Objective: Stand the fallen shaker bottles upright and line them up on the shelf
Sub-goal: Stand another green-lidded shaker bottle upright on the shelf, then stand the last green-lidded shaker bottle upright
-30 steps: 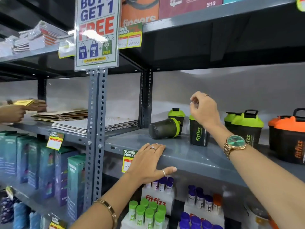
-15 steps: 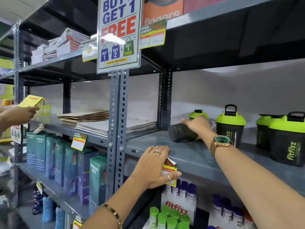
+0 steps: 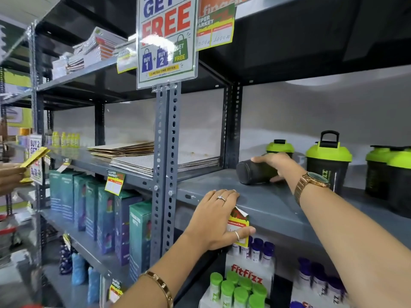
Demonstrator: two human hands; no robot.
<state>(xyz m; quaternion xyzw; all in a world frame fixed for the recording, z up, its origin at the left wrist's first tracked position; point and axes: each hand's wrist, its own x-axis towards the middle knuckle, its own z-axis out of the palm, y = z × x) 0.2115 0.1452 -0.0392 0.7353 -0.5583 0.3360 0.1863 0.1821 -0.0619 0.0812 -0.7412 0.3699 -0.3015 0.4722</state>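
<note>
My left hand (image 3: pixel 219 215) lies flat, fingers spread, on the shelf (image 3: pixel 273 203) edge over a price tag (image 3: pixel 239 223), probably to brace my reach. Further in, my right hand (image 3: pixel 279 164) wraps the one fallen shaker bottle (image 3: pixel 253 172), lying on its side. Behind it I count four upright green-lidded bottles (image 3: pixel 328 161).
</note>
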